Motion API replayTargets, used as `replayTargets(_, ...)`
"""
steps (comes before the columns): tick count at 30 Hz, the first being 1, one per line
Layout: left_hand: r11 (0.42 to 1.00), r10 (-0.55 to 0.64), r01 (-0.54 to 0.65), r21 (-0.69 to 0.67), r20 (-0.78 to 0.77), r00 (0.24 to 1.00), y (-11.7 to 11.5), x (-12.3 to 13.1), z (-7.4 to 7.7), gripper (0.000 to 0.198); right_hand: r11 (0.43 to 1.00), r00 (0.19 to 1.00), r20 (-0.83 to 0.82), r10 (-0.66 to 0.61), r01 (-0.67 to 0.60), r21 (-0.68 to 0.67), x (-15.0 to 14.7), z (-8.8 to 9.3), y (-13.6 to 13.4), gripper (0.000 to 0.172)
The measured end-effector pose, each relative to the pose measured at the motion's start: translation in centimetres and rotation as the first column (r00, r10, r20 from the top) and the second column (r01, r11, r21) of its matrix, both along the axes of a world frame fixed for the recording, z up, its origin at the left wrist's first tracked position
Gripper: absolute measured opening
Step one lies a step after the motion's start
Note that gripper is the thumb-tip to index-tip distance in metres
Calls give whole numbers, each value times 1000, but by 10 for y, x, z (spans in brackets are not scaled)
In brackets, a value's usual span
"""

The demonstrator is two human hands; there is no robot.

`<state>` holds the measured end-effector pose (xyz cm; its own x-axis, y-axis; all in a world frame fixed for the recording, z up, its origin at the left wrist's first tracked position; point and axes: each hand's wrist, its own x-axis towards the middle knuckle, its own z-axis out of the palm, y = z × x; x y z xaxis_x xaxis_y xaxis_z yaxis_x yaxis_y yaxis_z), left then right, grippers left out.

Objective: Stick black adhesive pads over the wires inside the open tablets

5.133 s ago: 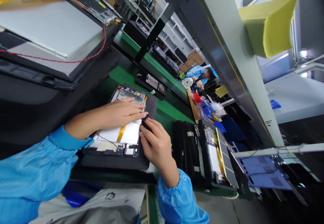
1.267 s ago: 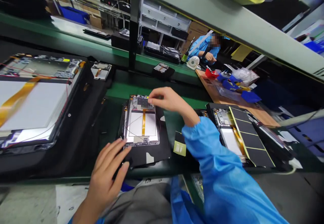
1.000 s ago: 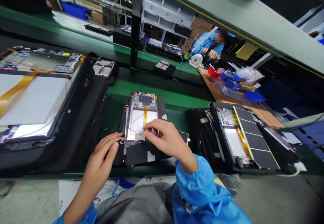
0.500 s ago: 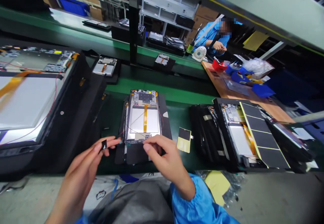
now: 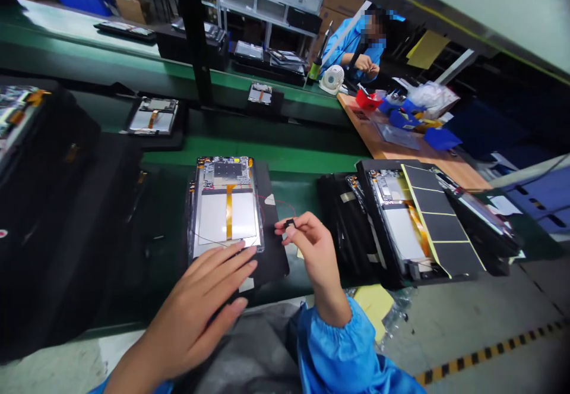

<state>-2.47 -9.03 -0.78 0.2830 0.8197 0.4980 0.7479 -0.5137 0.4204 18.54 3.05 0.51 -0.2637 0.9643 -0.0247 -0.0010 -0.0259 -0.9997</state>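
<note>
An opened tablet (image 5: 244,210) with a circuit board, a pale battery and an orange flat cable lies on a black sheet (image 5: 274,254). My left hand (image 5: 200,299) is palm down with its fingers stretched out over the tablet's lower edge. To the right of the tablet, my right hand (image 5: 314,248) pinches a small black part (image 5: 290,223) between thumb and fingers. A thin red wire (image 5: 278,199) loops from the tablet's right side toward that hand. What lies under my left palm is hidden.
On the right lie black covers (image 5: 338,227) and another opened tablet (image 5: 403,233) under a strip of black pads (image 5: 439,213). A dark stack (image 5: 57,204) fills the left. Across the bench a person in blue (image 5: 351,43) works near a small fan (image 5: 332,79).
My left hand no longer holds the small black part and now lies flat over the tablet's lower edge. My right hand has moved right, off the tablet, pinching a black part. The view has shifted.
</note>
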Motion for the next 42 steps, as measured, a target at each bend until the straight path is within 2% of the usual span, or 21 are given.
replayTargets(2, 994, -85, 97, 52, -199, 976, 18, 0, 0, 39, 993, 993, 74, -89, 83, 79, 7, -1, 2, 19)
replayTargets(5, 989, -62, 101, 104, -330, 942, 35, -10, -4, 38, 935, 942, 242, -231, 146, 324, 7, -4, -4, 5)
replayTargets(8, 992, -41, 75, 100, -305, 951, 37, -28, -12, 37, 824, 880, 393, -268, -2, 567, -4, -10, -15, 11)
replayTargets(10, 995, -64, 82, 59, -270, 961, 33, -39, -18, 41, 758, 857, 468, -217, -154, 633, -15, -14, -24, 13)
replayTargets(12, 995, -88, 96, 24, -229, 969, 30, -44, -24, 47, 736, 830, 541, -136, -281, 616, -24, -14, -32, 14)
replayTargets(15, 994, -108, 112, 13, -153, 982, 30, -46, -31, 54, 765, 768, 640, 35, -432, 477, -30, -8, -40, 18)
replayTargets(18, 993, -115, 117, 17, -91, 989, 31, -45, -35, 59, 761, 725, 675, 135, -512, 398, -28, 0, -40, 19)
replayTargets(21, 993, -120, 121, 16, -57, 991, 32, -46, -37, 59, 772, 717, 684, 135, -509, 381, -27, 3, -32, 17)
replayTargets(24, 993, -120, 121, 17, -20, 993, 31, -47, -38, 57, 774, 707, 693, 141, -516, 369, -28, 1, -24, 25)
replayTargets(27, 991, -130, 130, 26, 6, 991, 32, -46, -38, 53, 760, 704, 703, 100, -510, 403, -27, -1, -20, 10)
replayTargets(29, 991, -131, 131, 32, 11, 991, 34, -46, -37, 52, 762, 704, 707, 77, -498, 413, -26, -1, -19, 14)
replayTargets(35, 991, -133, 133, 0, 45, 990, 34, -46, -35, 53, 763, 718, 681, 145, -519, 385, -22, 5, -14, 18)
replayTargets(40, 990, -130, 132, -39, 46, 990, 34, -47, -36, 55, 691, 671, 713, 203, -614, 381, -20, 6, -4, 20)
replayTargets(42, 991, -131, 132, -30, 36, 991, 34, -47, -36, 55, 681, 653, 727, 211, -632, 370, -20, 5, -2, 18)
